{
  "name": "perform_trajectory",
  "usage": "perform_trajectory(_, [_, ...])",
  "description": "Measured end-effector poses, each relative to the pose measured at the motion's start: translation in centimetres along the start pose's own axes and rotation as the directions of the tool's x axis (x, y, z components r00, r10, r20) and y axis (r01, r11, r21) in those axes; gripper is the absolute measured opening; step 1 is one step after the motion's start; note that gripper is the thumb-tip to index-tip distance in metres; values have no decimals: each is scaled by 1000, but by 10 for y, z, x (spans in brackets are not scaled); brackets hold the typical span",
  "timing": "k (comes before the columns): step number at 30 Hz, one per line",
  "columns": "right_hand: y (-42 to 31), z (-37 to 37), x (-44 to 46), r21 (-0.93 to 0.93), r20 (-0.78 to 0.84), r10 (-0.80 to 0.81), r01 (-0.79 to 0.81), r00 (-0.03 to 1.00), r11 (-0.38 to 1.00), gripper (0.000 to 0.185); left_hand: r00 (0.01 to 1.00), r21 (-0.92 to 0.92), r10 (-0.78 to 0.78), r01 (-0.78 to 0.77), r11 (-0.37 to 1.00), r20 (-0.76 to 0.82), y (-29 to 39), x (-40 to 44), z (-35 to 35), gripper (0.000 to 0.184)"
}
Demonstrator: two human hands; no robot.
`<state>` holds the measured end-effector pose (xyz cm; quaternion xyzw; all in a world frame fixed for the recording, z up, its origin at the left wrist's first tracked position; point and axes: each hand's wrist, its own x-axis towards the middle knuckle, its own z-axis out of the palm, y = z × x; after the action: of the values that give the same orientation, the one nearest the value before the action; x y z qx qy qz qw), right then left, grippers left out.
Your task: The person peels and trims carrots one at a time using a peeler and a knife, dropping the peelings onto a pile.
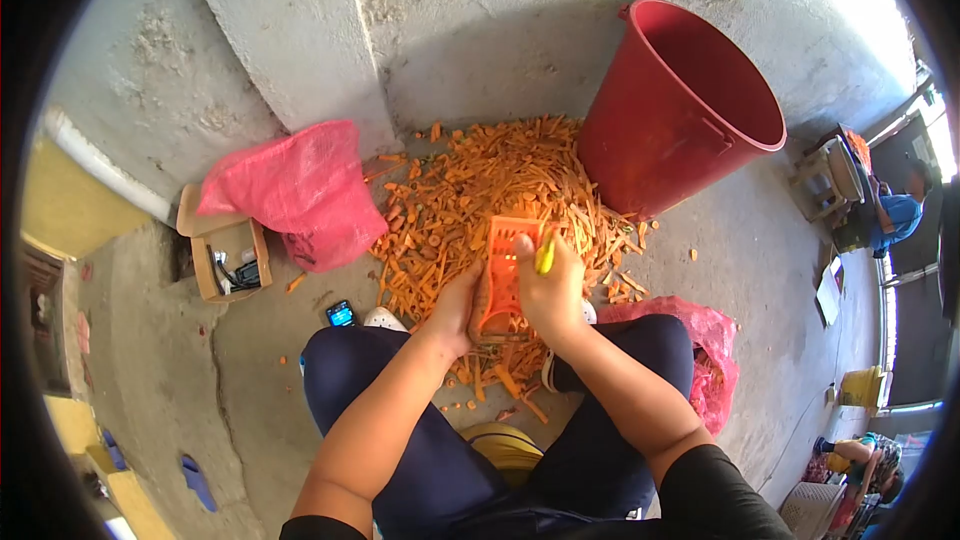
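Observation:
An orange slotted plastic piece (505, 265), like a small basket or grater, is held upright between my two hands over the carrot pieces. My right hand (555, 290) is closed round its right side, thumb on its face. That same hand also grips a small tool with a yellow-green handle (545, 253); its working end is hidden. My left hand (455, 310) is closed against the left side of the orange piece, fingers partly hidden behind it. Below lies a wide heap of cut carrot pieces (480, 180) on the concrete floor.
A tall red bucket (650, 120) stands behind the heap at right. A pink sack (295, 190) and a cardboard box (230, 265) lie at left, with a phone (341, 314) nearby. Another red sack (700, 350) is by my right knee. Two people are at far right.

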<state>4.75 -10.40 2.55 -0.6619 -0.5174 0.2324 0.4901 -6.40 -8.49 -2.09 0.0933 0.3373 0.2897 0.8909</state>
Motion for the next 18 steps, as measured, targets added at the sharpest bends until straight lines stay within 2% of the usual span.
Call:
perform_trajectory(2, [3,5,-3,-33,39,-1,2,999,999,24,999,47,23,-24,999,27,2,-4,5,35])
perform_trajectory(3, [1,5,-4,-69,61,38,-33,997,997,19,998,87,33,-37,996,45,0,-1,1,34])
perform_trajectory(6, [6,6,-5,-121,55,-16,23,998,992,13,999,105,39,-35,994,-33,-6,2,1,33])
perform_trajectory(9, [12,4,6,-173,18,25,-21,1000,985,14,999,85,-37,35,996,23,-8,9,-6,34])
perform_trajectory(10, [17,4,17,-210,-92,19,-38,996,977,15,998,144,-48,41,989,47,-11,9,-10,35])
perform_trajectory(11, [20,-5,37,-230,-138,173,-201,975,952,16,996,203,-59,43,978,73,-17,8,-13,35])
perform_trajectory(12, [33,-11,56,-207,-280,116,-178,953,962,20,993,260,-71,44,965,99,-20,8,-15,36])
perform_trajectory(13, [37,-22,72,-205,-338,146,-224,930,953,24,997,300,-69,60,952,20,-21,2,-4,37])
perform_trajectory(14, [47,-27,83,-95,-434,164,-226,886,969,25,998,288,-63,58,956,7,-22,-1,-2,37])
perform_trajectory(16, [46,-40,89,10,-445,187,-203,876,979,26,999,270,-52,54,961,-18,-22,-3,1,36])
perform_trajectory(17, [44,-38,86,94,-406,199,-175,892,980,26,991,248,-135,130,960,3,-20,1,-11,37])
perform_trajectory(18, [29,-34,77,177,-364,206,-149,908,973,26,991,215,-132,124,969,23,-18,1,-10,37])
